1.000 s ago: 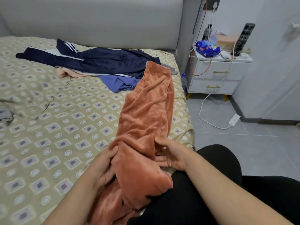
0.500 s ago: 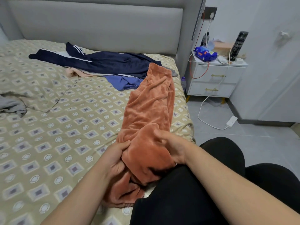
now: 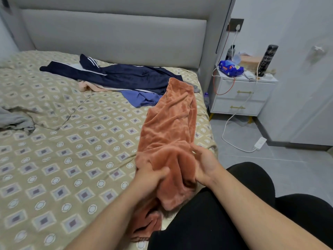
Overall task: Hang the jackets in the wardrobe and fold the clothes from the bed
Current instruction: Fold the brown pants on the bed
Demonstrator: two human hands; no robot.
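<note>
An orange fleece garment [image 3: 171,123] lies lengthwise along the right edge of the bed [image 3: 63,168], its near end bunched by my knee. My left hand [image 3: 151,179] grips that near end from the left, thumb on top of the fabric. My right hand [image 3: 205,163] holds the same end from the right, fingers curled into the fleece. Near the headboard lie a navy track jacket [image 3: 126,76] with white stripes, a blue garment [image 3: 140,97] under it, and a pink piece [image 3: 90,86].
A grey cloth [image 3: 14,120] sits at the bed's left edge. A white nightstand [image 3: 241,94] with a blue packet, bottles and cables stands right of the bed. A white power strip [image 3: 259,144] lies on the tiled floor. My black-clad legs fill the lower right.
Both hands have slid the bunched orange end further onto the bed, away from my lap. My right hand has turned from resting flat to holding the fabric's side. The view tilted up.
</note>
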